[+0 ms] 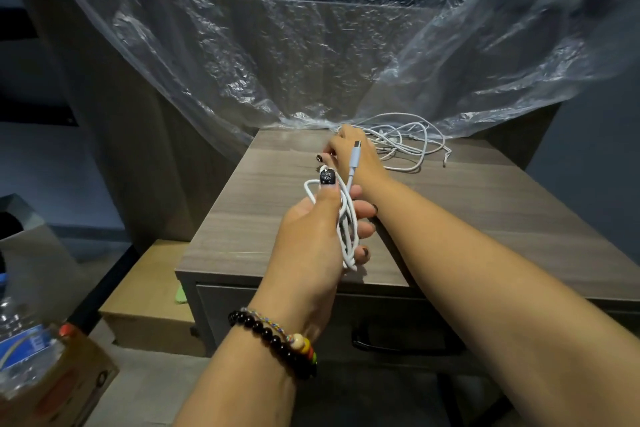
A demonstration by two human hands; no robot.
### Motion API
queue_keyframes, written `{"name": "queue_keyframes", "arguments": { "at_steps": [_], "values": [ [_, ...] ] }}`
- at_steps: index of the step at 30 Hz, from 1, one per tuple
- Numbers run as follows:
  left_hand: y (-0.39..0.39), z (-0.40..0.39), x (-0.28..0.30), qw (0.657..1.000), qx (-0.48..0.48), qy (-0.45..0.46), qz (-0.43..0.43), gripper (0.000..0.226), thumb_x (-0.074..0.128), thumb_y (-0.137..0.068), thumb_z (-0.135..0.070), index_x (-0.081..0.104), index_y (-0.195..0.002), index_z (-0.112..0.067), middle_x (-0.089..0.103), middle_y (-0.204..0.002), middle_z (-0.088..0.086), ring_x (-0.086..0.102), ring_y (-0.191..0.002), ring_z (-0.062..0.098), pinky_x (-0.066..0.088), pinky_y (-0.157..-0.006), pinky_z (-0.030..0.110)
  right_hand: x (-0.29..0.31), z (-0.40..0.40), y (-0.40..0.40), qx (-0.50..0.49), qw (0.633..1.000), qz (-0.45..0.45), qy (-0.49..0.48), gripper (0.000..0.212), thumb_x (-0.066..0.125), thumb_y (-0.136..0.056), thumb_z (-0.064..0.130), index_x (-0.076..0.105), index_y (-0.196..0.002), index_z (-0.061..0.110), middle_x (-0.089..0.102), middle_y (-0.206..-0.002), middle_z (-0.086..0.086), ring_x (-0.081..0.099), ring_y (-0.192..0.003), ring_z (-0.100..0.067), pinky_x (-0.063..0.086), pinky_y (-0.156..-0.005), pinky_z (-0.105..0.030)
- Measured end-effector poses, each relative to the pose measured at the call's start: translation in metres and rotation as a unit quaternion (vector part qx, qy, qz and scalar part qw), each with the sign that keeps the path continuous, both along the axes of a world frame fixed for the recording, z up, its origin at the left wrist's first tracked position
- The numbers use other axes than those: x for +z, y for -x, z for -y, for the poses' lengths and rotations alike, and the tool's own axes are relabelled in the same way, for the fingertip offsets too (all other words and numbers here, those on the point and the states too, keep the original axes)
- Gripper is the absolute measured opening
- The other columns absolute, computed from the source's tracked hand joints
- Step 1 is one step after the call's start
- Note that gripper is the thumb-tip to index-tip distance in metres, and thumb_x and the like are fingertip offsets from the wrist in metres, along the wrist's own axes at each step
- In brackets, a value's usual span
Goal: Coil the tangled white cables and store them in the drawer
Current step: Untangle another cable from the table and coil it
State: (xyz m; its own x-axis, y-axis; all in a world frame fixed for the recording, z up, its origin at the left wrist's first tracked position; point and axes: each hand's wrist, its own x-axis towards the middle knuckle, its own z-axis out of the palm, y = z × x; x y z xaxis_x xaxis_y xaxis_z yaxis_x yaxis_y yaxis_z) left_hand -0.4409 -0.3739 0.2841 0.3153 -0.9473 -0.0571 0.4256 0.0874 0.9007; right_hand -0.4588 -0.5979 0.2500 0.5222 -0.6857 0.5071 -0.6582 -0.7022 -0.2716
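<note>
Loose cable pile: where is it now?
Head view: the loose cable pile lies on the cabinet top, far right, just below the plastic sheet, beside the right hand.

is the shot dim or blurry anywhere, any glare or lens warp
Head view: dim overall, bluish walls; bright glints on the crumpled plastic sheet; right hand slightly soft near the loose cables; left hand and coiled cable sharp; wide-angle bending at the edges.

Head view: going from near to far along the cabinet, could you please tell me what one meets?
Drawer handle → left hand gripping the coiled cable → right hand → tangled white cables → plastic sheet.
</note>
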Motion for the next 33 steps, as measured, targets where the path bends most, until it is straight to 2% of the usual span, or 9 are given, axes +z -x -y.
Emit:
{"name": "queue_keyframes", "arguments": {
  "at_steps": [2,6,10,13,19,24,29,31,33],
  "values": [
    [-0.001,-0.007,0.002,1.000,-0.009,0.002,0.002,0.036,0.037,-0.101,-0.033,0.063,-0.103,-0.008,0.058,-0.067,-0.001,0.053,-0.052,0.008,0.040,-0.044,0.019,0.004,-0.020,-0.001,0.057,0.981,0.188,0.013,0.008,0.053,-0.094,0.010,0.060,-0.093,0.007,0.054,-0.096,-0.010,0.052,-0.090,-0.026,0.041,-0.077,-0.034],
    [-0.002,-0.022,0.006,0.999,-0.029,-0.004,0.019,0.040,0.034,-0.101,-0.038,0.061,-0.108,-0.010,0.052,-0.070,-0.001,0.042,-0.049,0.009,0.029,-0.041,0.018,0.011,-0.055,-0.001,0.049,0.877,0.473,-0.074,0.018,0.043,-0.098,0.020,0.049,-0.094,0.037,0.056,-0.076,0.003,0.057,-0.071,-0.023,0.048,-0.066,-0.037],
    [-0.001,-0.031,0.010,0.999,-0.044,0.014,0.003,0.040,0.033,-0.101,-0.039,0.059,-0.108,-0.009,0.052,-0.067,-0.002,0.031,-0.046,0.006,0.021,-0.038,0.015,0.040,-0.071,0.007,-0.023,0.777,0.603,-0.181,0.010,0.048,-0.099,0.018,0.057,-0.097,0.016,0.048,-0.069,0.005,0.041,-0.055,-0.009,0.035,-0.053,-0.028],
    [-0.005,-0.041,0.013,0.997,-0.072,0.036,-0.005,0.037,0.034,-0.100,-0.037,0.051,-0.109,-0.006,0.054,-0.067,0.003,0.030,-0.046,0.007,0.019,-0.039,0.016,0.070,-0.101,0.038,0.080,0.702,0.617,-0.347,0.017,0.048,-0.100,0.024,0.058,-0.092,0.013,0.031,-0.053,0.005,0.024,-0.039,-0.007,0.019,-0.040,-0.020],
    [-0.009,-0.053,0.014,0.987,-0.149,0.055,0.010,0.051,0.041,-0.082,-0.046,0.040,-0.117,-0.010,0.060,-0.071,0.011,0.036,-0.042,0.009,0.026,-0.037,0.017,0.070,-0.195,0.138,0.151,0.803,0.399,-0.417,0.030,0.058,-0.087,0.033,0.066,-0.100,0.008,0.031,-0.054,0.003,0.025,-0.043,-0.011,0.021,-0.040,-0.021],
    [0.011,-0.052,0.011,0.976,-0.208,0.049,0.040,0.054,0.036,-0.087,-0.046,0.039,-0.123,-0.007,0.059,-0.068,0.014,0.035,-0.038,0.010,0.028,-0.035,0.019,0.049,-0.239,0.172,0.086,0.829,0.340,-0.436,0.038,0.063,-0.070,0.053,0.074,-0.097,0.027,0.057,-0.061,-0.003,0.053,-0.059,-0.013,0.042,-0.053,-0.023],
    [0.043,-0.057,0.002,0.953,-0.292,0.055,0.065,0.043,0.034,-0.093,-0.050,0.046,-0.120,-0.019,0.060,-0.066,0.012,0.036,-0.036,0.008,0.030,-0.035,0.018,0.037,-0.236,0.176,0.143,0.795,0.385,-0.446,0.050,0.067,-0.073,0.061,0.071,-0.093,0.015,0.051,-0.074,-0.026,0.046,-0.068,-0.032,0.041,-0.070,-0.046],
    [0.050,-0.056,-0.002,0.947,-0.309,0.058,0.071,0.040,0.037,-0.094,-0.055,0.049,-0.118,-0.026,0.061,-0.066,0.012,0.037,-0.037,0.007,0.028,-0.037,0.020,0.033,-0.231,0.181,0.143,0.794,0.386,-0.448,0.050,0.068,-0.075,0.059,0.070,-0.092,0.012,0.054,-0.072,-0.029,0.051,-0.063,-0.031,0.044,-0.073,-0.046],
    [0.054,-0.054,-0.006,0.941,-0.323,0.047,0.091,0.044,0.036,-0.093,-0.056,0.045,-0.126,-0.028,0.062,-0.066,0.011,0.037,-0.037,0.007,0.027,-0.037,0.020,0.031,-0.228,0.187,0.145,0.784,0.387,-0.462,0.045,0.069,-0.080,0.051,0.070,-0.092,0.008,0.063,-0.067,-0.016,0.060,-0.054,-0.018,0.048,-0.071,-0.040]
  ]
}}
